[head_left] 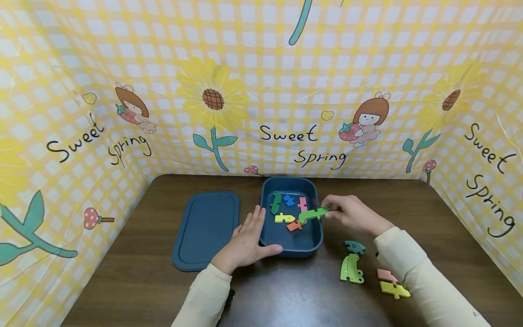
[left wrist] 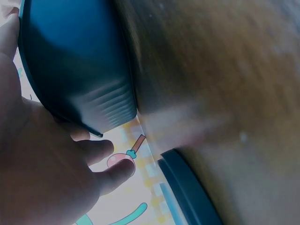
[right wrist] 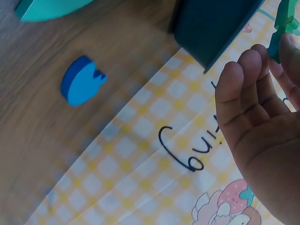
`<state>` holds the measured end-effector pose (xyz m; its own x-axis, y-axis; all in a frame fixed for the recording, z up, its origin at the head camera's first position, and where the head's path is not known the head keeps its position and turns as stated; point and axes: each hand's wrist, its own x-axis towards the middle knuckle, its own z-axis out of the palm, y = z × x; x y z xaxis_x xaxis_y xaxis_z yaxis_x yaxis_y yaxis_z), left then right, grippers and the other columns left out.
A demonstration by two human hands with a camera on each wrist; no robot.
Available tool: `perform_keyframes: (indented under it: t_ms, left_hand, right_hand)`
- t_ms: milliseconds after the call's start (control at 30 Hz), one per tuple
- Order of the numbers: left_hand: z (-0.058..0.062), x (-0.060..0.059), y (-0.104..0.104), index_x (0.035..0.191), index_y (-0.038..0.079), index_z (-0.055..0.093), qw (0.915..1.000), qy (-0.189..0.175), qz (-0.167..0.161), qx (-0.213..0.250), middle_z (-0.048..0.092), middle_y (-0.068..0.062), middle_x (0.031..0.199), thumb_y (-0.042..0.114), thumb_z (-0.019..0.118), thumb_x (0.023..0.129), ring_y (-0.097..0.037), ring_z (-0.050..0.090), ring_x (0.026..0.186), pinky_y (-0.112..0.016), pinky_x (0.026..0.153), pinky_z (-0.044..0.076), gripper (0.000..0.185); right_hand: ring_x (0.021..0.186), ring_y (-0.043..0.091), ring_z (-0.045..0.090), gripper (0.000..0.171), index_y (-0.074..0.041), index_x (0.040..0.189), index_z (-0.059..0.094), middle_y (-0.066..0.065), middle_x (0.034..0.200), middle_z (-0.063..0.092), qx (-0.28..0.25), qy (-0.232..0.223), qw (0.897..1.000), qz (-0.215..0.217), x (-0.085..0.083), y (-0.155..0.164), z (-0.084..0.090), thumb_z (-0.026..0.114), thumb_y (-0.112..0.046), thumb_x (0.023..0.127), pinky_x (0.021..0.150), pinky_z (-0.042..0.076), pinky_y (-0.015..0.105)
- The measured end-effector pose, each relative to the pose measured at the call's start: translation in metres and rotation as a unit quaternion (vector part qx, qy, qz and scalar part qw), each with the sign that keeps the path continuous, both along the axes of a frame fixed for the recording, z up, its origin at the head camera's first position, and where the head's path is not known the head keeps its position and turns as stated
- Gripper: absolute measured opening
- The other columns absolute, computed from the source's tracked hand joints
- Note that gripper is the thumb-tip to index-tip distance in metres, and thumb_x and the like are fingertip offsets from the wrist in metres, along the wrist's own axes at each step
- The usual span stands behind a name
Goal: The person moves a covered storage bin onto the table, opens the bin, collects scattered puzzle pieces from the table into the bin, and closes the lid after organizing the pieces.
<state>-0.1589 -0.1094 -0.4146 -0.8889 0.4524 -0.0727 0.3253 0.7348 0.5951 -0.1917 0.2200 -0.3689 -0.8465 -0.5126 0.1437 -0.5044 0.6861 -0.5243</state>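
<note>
Green piece (head_left: 313, 214) above crowded box (head_left: 291, 247)

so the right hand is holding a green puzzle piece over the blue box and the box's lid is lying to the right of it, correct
Not quite: the lid lies left of the box, as the head view shows. The right hand does hold the green piece over the box.

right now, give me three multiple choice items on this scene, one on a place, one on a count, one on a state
1. Where does the lid lie?
A. on the box
B. on the table left of the box
C. in the right hand

2. How many puzzle pieces lie on the table right of the box?
A. one
B. four
C. seven

3. What does the right hand do?
A. pinches a green piece
B. rests flat
C. grips the lid

B: the lid lies flat beside the box.
B: four pieces lie there.
A: its fingers pinch the piece over the box.
</note>
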Motion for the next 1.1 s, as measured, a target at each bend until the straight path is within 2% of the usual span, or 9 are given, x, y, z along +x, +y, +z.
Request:
perform_keyframes:
  t_ms: [233,500,800,1100]
  left_hand:
    - [-0.001,0.000,0.001,0.164,0.012,0.007,1.0000,0.001,-0.002,-0.002,0.000,-0.007,0.169,0.063,0.069,0.088,-0.035,0.004,0.153,-0.064,0.115,0.010,0.111]
    - [-0.001,-0.001,0.001,0.164,0.011,0.008,0.9999,0.008,-0.007,-0.005,-0.001,-0.008,0.169,0.063,0.068,0.088,-0.036,0.005,0.153,-0.065,0.115,0.011,0.110]
    - [-0.001,-0.001,0.001,0.164,0.011,0.008,1.0000,0.006,-0.005,-0.005,0.000,-0.008,0.169,0.063,0.068,0.088,-0.036,0.004,0.153,-0.065,0.115,0.010,0.109]
    - [-0.001,-0.001,0.000,0.164,0.011,0.007,1.0000,0.003,-0.002,-0.006,-0.002,-0.007,0.169,0.062,0.068,0.089,-0.035,0.004,0.153,-0.064,0.116,0.010,0.109]
  right_hand:
    - [0.069,0.017,0.054,0.014,-0.017,0.108,0.069,0.005,0.076,0.057,-0.016,-0.011,1.000,0.018,0.004,-0.013,-0.003,0.069,-0.008,0.097,0.063,0.046,0.031]
    - [0.065,0.015,0.054,0.013,-0.022,0.108,0.068,-0.003,0.073,0.053,-0.007,-0.032,0.999,0.011,0.007,-0.023,-0.002,0.068,-0.012,0.099,0.058,0.046,0.030]
    - [0.069,0.015,0.054,0.014,-0.018,0.109,0.068,-0.002,0.075,0.052,-0.007,-0.016,1.000,0.015,0.011,-0.031,-0.003,0.070,-0.012,0.097,0.061,0.047,0.030]
    - [0.063,0.013,0.051,0.011,-0.014,0.105,0.068,-0.004,0.071,0.049,-0.014,-0.007,1.000,-0.011,0.021,-0.034,-0.009,0.072,-0.011,0.095,0.057,0.044,0.028]
